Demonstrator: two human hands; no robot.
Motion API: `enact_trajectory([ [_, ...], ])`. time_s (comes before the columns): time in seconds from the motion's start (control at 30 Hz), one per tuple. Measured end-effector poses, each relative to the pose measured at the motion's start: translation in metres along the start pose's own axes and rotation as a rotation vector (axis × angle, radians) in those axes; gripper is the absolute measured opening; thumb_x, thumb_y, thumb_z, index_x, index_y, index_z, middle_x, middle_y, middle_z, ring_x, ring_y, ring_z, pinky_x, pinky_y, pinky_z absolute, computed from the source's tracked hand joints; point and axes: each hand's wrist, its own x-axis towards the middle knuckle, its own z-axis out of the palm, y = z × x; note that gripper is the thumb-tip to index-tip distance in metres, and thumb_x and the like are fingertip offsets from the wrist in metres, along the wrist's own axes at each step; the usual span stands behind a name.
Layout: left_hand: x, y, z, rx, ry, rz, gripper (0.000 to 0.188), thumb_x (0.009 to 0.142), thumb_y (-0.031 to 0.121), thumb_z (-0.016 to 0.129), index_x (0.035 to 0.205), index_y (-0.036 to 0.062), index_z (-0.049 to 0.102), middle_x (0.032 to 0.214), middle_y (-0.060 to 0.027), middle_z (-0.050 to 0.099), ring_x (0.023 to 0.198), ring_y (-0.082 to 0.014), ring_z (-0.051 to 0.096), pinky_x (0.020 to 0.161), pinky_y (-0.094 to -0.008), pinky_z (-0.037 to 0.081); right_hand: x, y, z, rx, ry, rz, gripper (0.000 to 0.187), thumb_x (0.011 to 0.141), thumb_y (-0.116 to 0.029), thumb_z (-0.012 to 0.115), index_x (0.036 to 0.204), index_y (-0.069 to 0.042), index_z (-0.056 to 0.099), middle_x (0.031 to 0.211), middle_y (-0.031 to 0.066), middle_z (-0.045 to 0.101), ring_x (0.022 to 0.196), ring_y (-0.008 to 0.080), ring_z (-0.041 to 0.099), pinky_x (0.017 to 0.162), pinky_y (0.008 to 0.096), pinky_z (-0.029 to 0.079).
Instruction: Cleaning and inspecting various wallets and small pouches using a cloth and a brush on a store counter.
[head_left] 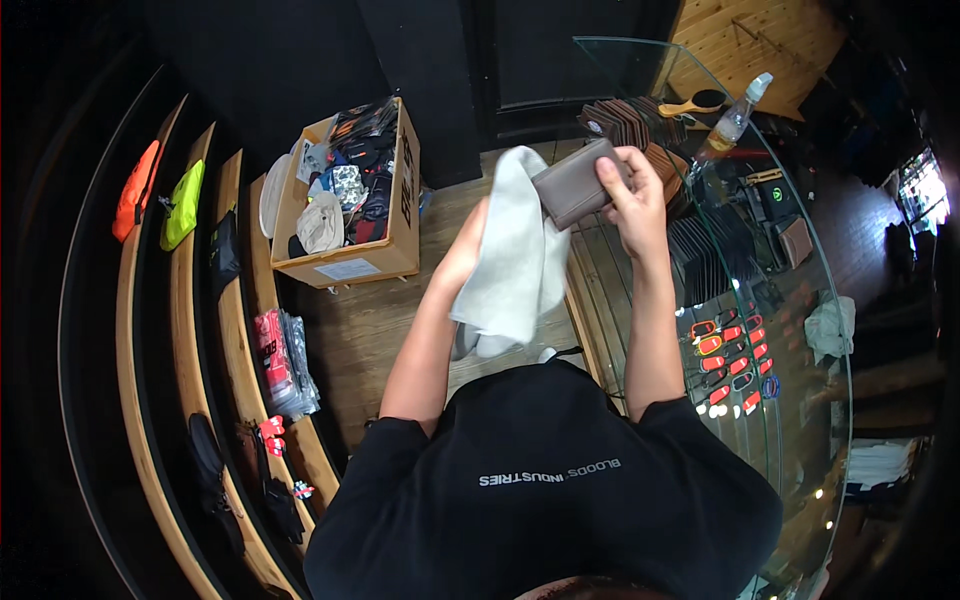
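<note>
My right hand grips a brown leather wallet by its right end, thumb on the upper face. Draped over my left hand is a white cloth, which hides most of its fingers. The cloth's upper part touches or overlaps the wallet's left end, and its lower part hangs toward my body. Both hands are raised in front of me, above the wooden floor.
At right stands a glass display case with small red and black items. On it are a spray bottle, a wooden brush and rows of wallets. A cardboard box of caps stands ahead-left; wooden shelves line the left.
</note>
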Motion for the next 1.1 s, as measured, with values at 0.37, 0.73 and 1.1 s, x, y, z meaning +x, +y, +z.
enact_trajectory([
  [0.37,0.028,-0.021,-0.014,-0.478,0.201,0.117,0.034,0.101,0.019,0.048,0.130,-0.0007,0.048,0.120,-0.0134,0.060,0.105,-0.0235,0.064,0.088,-0.0410,0.057,0.005,0.003,-0.008,0.350,0.186,-0.013,0.020,0.099,-0.028,0.059,0.100,-0.010,0.052,0.078,-0.0001,0.060,0.049,0.0036,0.047,0.040,0.0158,0.035],
  [0.73,0.057,-0.021,0.023,0.190,0.391,0.459,0.036,0.103,0.026,0.044,0.091,-0.0029,0.060,0.076,-0.0047,0.064,0.070,-0.0124,0.062,0.061,-0.0296,0.049,0.001,0.014,0.004,0.287,-0.143,0.002,0.028,0.093,-0.008,0.064,0.114,-0.001,0.047,0.100,0.0136,0.067,0.074,0.0176,0.069,0.056,0.0217,0.055],
  [1.1,0.052,-0.004,0.005,-0.686,0.454,0.212,0.044,0.104,0.038,0.037,0.127,0.0036,0.051,0.116,-0.0108,0.063,0.105,-0.0226,0.063,0.092,-0.0385,0.053,0.002,0.020,-0.001,-0.249,-0.003,-0.642,0.032,0.063,0.021,0.054,0.086,-0.001,0.056,0.103,0.0130,0.063,0.103,0.0290,0.064,0.093,0.0364,0.049],
])
